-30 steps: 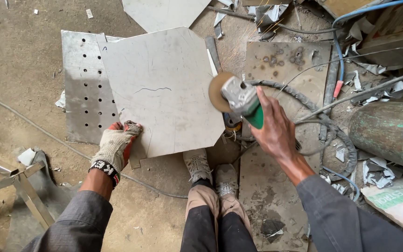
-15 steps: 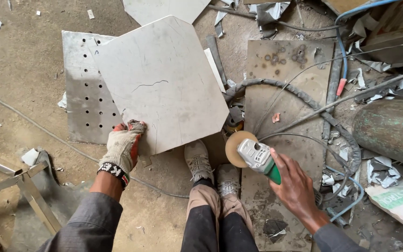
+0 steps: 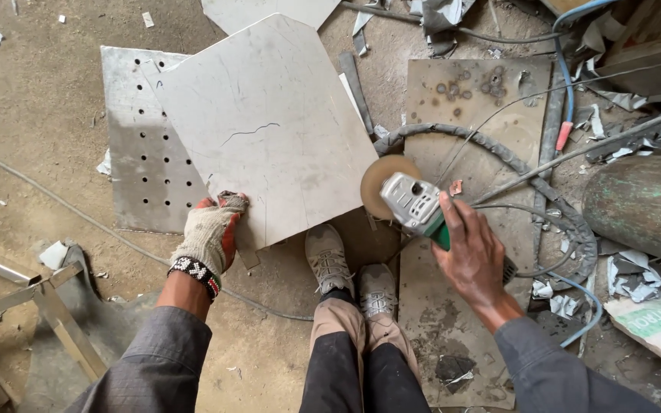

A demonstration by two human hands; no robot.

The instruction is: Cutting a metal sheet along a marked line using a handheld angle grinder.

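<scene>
Change: grinder (image 3: pixel 415 205) has come off the tile's right edge and swung down toward 5 o'clock, now just beside the tile's lower right corner, disc clear of it.
Right hand (image 3: pixel 472 256): bare, clamped round the grinder body.
Left hand (image 3: pixel 210 233): gloved, fingers gripping the tile's near edge at 7 o'clock.
Tile (image 3: pixel 258 126): flat on perforated plate (image 3: pixel 135 153), hairline crack mid-face.
Reading: cutting looks paused; tile still steadied.

Grey sleeves, knit glove (image 3: pixel 210 233), beaded wristband (image 3: pixel 196 274), tan shoes (image 3: pixel 329 256)
</scene>
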